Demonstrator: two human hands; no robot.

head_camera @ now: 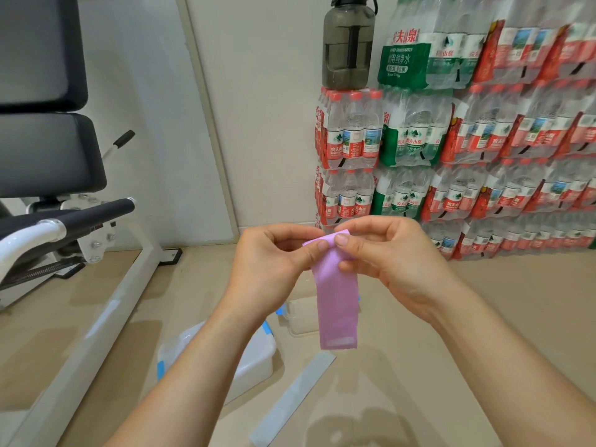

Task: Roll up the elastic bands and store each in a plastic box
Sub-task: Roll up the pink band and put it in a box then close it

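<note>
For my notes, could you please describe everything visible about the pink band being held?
The pink band is a flat, wide strip of thin, stretchy-looking material. Its top end is folded over, pinched by the left hand and right hand. The rest hangs straight down, unrolled, touching nothing else, with a pale patch near its lower edge.
</note>
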